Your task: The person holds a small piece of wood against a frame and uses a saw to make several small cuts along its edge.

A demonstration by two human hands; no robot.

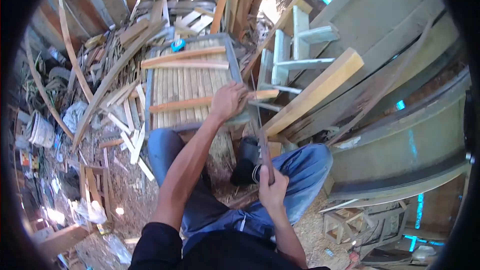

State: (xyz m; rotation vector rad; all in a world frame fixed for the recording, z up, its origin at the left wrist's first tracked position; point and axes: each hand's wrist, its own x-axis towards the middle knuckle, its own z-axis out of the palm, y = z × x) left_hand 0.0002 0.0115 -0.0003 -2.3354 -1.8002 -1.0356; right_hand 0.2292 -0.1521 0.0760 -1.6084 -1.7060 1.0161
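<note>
My left hand (230, 101) is closed on a wooden strip (182, 104) that lies across a slatted wooden panel (193, 80). Past my fingers, the strip's cut-looking end juts beyond the panel's right edge. In my right hand (274, 190) is the dark handle of a handsaw (264, 151), held low in front of my right knee. Its narrow blade, seen nearly edge-on, runs up and away to the strip just right of my left hand. Two more strips (186, 56) and a blue tape roll (178, 45) rest on the far part of the panel.
Wood scraps (125, 65) pile up on the left. Beside my right leg, a thick timber (315, 92) leans upward near a pale wooden frame (300, 50). Large boards (400, 155) stand at the right. A white bucket (41, 130) sits far left; sawdust and offcuts cover the ground.
</note>
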